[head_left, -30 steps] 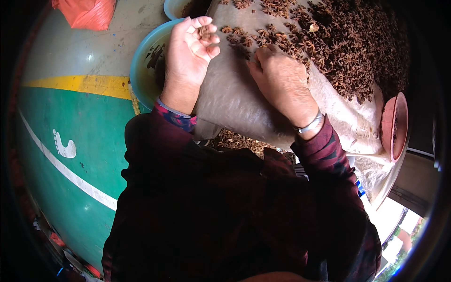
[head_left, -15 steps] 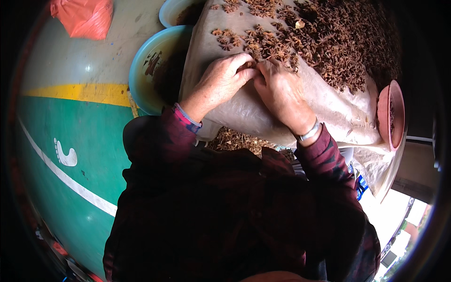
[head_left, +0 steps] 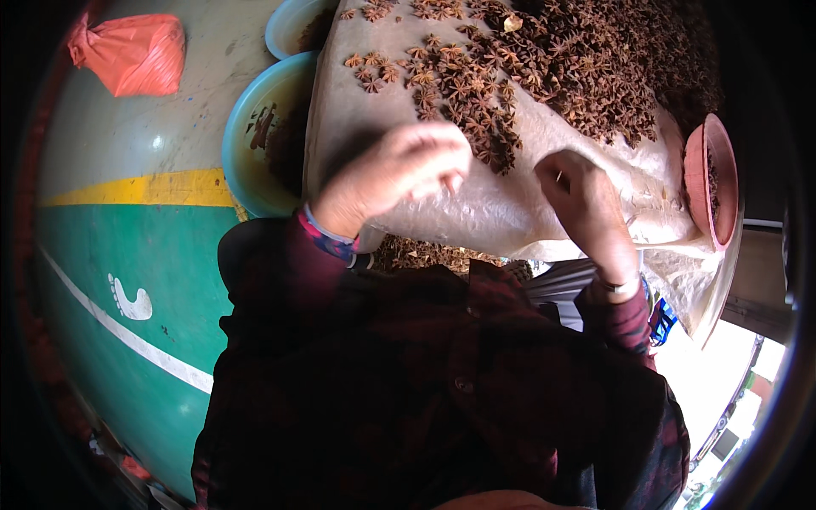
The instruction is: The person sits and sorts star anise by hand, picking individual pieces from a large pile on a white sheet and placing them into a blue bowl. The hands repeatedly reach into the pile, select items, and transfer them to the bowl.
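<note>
Brown star anise (head_left: 586,76) is heaped on a pale plastic-covered table (head_left: 357,115), thinning out into loose pieces on the left. My left hand (head_left: 408,170) hovers over the table's near part, just in front of the scattered pieces. Its fingers bend downward, but motion smears them and I cannot make out anything in them. To the right, my right hand (head_left: 586,200) is held above the bare plastic with its fingers curled closed. A tiny pale spot shows at those fingers; what they hold, if anything, is too small to name.
Two light-blue basins (head_left: 234,127) stand left of the table, with dark bits inside. A pink bowl (head_left: 721,183) sits at the right edge. An orange-red bag (head_left: 149,55) lies on the floor at far left. More brown pieces (head_left: 425,253) lie below the table's near edge.
My hands were together at the near edge of the star anise and have come apart. The right moved right and toward me; the left shifted slightly nearer. The whole view has shifted a little.
</note>
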Demonstrator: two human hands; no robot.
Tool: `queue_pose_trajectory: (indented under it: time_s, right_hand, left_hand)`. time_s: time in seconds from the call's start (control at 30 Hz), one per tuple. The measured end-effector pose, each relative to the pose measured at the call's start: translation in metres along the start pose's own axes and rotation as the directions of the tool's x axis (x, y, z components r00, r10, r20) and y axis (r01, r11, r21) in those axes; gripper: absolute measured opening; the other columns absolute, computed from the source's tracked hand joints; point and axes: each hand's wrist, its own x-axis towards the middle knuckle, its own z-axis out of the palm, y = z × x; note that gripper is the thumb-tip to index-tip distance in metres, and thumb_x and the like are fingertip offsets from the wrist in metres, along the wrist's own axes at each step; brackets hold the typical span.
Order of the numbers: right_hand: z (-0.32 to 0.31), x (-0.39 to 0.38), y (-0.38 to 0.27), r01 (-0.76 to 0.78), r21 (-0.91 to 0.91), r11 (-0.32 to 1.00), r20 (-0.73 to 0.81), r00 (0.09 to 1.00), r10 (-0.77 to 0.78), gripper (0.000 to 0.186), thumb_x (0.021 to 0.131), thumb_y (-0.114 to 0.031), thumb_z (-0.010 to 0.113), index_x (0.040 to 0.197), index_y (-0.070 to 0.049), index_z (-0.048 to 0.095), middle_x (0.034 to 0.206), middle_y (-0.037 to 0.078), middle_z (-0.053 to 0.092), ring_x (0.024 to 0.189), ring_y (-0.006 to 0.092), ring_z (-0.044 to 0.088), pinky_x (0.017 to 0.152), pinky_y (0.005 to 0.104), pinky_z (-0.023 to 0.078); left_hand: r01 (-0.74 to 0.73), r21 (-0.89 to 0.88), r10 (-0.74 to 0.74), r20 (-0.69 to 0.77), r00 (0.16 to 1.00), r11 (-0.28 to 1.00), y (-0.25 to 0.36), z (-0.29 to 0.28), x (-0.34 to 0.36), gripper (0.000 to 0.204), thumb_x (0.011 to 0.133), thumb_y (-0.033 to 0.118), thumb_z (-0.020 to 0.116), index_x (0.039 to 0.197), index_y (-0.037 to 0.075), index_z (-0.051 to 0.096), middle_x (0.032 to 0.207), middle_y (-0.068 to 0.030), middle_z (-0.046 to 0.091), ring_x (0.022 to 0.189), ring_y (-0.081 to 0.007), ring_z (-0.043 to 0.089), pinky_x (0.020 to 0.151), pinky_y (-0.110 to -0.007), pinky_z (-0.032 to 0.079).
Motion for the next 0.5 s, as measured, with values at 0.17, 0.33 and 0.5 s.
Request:
queue_pose_trajectory:
  time_s: [0.17,0.33,0.5]
  right_hand:
    - [-0.006,0.028,-0.014,-0.114,0.397,0.911,0.365,0.93,-0.043,0.014,0.097,-0.01,0.071,0.103,0.003,0.071,0.093,0.006,0.071,0.086,0.0115,0.065,0.077,0.0282,0.055]
    - [0.036,0.101,-0.027,0.198,0.079,0.977,0.008,0.98,-0.199,0.02,0.096,-0.015,0.067,0.106,0.001,0.071,0.089,0.016,0.073,0.081,0.0271,0.072,0.074,0.0364,0.056]
    - [0.075,0.141,-0.042,0.141,-0.295,0.945,0.138,0.985,-0.103,0.026,0.091,-0.029,0.063,0.101,-0.006,0.072,0.093,0.02,0.072,0.089,0.0389,0.07,0.078,0.0477,0.056]
  left_hand:
    - [-0.185,0.278,0.291,-0.413,0.863,0.943,0.003,-0.048,0.022,0.024,0.106,0.026,0.058,0.1,0.004,0.066,0.08,-0.0019,0.064,0.061,-0.0052,0.05,0.051,-0.021,0.038]
    - [0.161,0.952,0.609,-0.29,0.738,0.259,-0.008,-0.056,0.043,0.032,0.096,0.021,0.067,0.124,0.006,0.067,0.097,-0.0132,0.072,0.085,-0.0297,0.068,0.08,-0.036,0.055]
    - [0.322,0.935,0.425,-0.355,0.833,0.149,-0.007,-0.053,0.047,0.035,0.091,0.015,0.062,0.125,0.01,0.066,0.122,-0.0151,0.067,0.109,-0.0396,0.065,0.093,-0.049,0.054]
